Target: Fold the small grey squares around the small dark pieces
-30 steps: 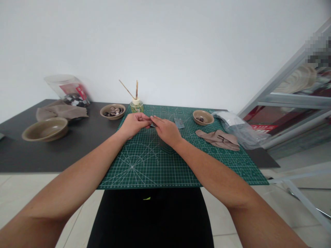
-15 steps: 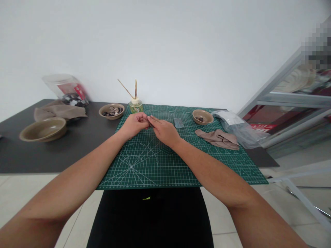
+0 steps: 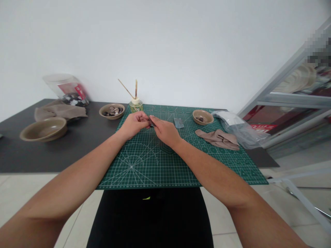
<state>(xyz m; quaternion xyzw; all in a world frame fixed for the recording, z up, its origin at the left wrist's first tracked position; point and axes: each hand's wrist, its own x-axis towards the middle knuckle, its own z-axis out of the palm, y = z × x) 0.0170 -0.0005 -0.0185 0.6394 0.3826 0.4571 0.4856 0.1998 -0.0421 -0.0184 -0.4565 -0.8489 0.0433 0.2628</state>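
Note:
My left hand (image 3: 133, 124) and my right hand (image 3: 167, 131) meet above the green cutting mat (image 3: 144, 172), fingertips touching. Between them is a small dark flat piece (image 3: 152, 125), mostly covered by the fingers, so its kind does not show. The left thumb and fingers are closed at its left side; the right fingers lie closed over it from the right. Just beyond the right hand, a grey-blue rectangular sheet (image 3: 178, 123) rests on the mat. Behind the left hand stands a small glass jar (image 3: 136, 106) with two thin sticks in it.
One brown bowl (image 3: 100, 114) of dark and pale pieces is at left, another bowl (image 3: 194, 119) with a few dark pieces at right. A larger bowl (image 3: 26, 136), a brown cloth (image 3: 60, 111) and a clear tub (image 3: 58, 82) stand far left. Another cloth (image 3: 219, 139) and plastic bag (image 3: 238, 129) lie right.
Both hands stay together at the same place, with small finger shifts. The dark piece's visible edge changes slightly between the fingers. Objects on the table stay put.

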